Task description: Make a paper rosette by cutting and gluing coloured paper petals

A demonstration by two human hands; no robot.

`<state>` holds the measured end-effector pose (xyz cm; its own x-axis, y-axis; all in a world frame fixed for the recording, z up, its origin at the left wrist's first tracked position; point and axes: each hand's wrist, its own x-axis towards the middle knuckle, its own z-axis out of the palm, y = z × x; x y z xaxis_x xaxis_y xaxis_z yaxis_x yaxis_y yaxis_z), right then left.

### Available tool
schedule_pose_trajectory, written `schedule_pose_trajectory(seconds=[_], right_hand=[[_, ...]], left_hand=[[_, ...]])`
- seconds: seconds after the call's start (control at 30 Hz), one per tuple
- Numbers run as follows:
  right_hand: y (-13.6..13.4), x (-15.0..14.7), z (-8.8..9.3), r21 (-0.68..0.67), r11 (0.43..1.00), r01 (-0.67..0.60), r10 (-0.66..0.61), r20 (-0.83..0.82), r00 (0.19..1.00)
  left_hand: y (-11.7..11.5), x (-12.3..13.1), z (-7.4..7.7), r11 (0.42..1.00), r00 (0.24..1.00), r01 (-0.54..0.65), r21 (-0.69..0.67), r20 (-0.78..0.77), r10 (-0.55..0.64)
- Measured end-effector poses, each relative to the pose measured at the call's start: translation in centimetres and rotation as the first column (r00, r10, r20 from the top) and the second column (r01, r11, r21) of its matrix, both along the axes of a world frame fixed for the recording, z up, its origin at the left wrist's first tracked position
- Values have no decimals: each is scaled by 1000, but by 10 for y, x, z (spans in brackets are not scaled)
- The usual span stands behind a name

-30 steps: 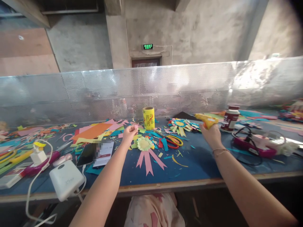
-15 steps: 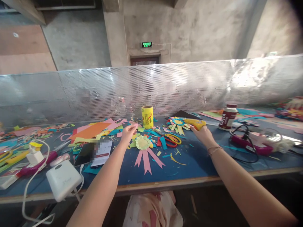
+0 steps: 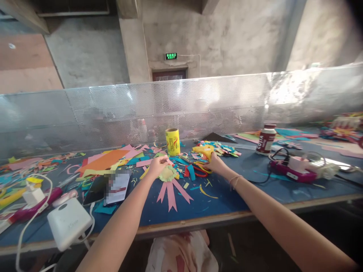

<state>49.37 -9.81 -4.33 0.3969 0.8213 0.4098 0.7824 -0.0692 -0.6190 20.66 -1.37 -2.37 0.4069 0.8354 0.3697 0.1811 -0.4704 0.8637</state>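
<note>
My right hand (image 3: pixel 216 163) grips a yellow glue gun (image 3: pixel 204 151), its nozzle pointing left over the blue table (image 3: pixel 241 189). My left hand (image 3: pixel 157 165) is pinched on a small paper piece just above a yellow-green paper rosette (image 3: pixel 168 173) with pink ribbon tails (image 3: pixel 171 190). Red-and-yellow scissors (image 3: pixel 198 170) lie between the two hands. A yellow tape roll (image 3: pixel 172 141) stands upright just behind them.
Coloured paper scraps (image 3: pixel 107 158) cover the table's left and back. A phone (image 3: pixel 98 189), a white power bank (image 3: pixel 69 223) with cables, a brown bottle (image 3: pixel 265 139) and a pink device (image 3: pixel 292 172) with cords also lie here. A perforated metal screen (image 3: pixel 227 102) runs along the back.
My right hand has carried the glue gun left from near the bottle to just right of the rosette. My left hand has dropped slightly toward the rosette.
</note>
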Motion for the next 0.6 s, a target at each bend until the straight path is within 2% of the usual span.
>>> schedule_pose_trajectory(seconds=[0.07, 0.13, 0.23, 0.3, 0.47, 0.53, 0.6], right_hand=[[-1, -7, 0, -59, 998, 23, -21, 29, 999], [-2, -12, 1, -93, 994, 51, -43, 88, 995], [-1, -16, 1, -91, 995, 49, -35, 147, 989], [1, -17, 0, -62, 997, 45, -36, 133, 991], [4, -6, 1, 4, 995, 102, -102, -5, 995], [4, 0, 7, 120, 988, 98, -89, -75, 993], [3, 2, 17, 265, 963, 44, -9, -131, 991]], left_hand=[[-8, 5, 0, 996, 995, 70, 47, -75, -67], [-16, 9, -1, 984, 970, 120, 130, -227, -88], [-25, 13, -2, 947, 883, 172, 271, -469, -26], [-27, 13, -2, 921, 849, 194, 337, -528, 15], [-29, 7, 7, 867, 899, 103, 488, -419, 130], [-32, 4, 11, 850, 931, 57, 524, -336, 145], [-34, 3, 15, 856, 954, 36, 516, -272, 123]])
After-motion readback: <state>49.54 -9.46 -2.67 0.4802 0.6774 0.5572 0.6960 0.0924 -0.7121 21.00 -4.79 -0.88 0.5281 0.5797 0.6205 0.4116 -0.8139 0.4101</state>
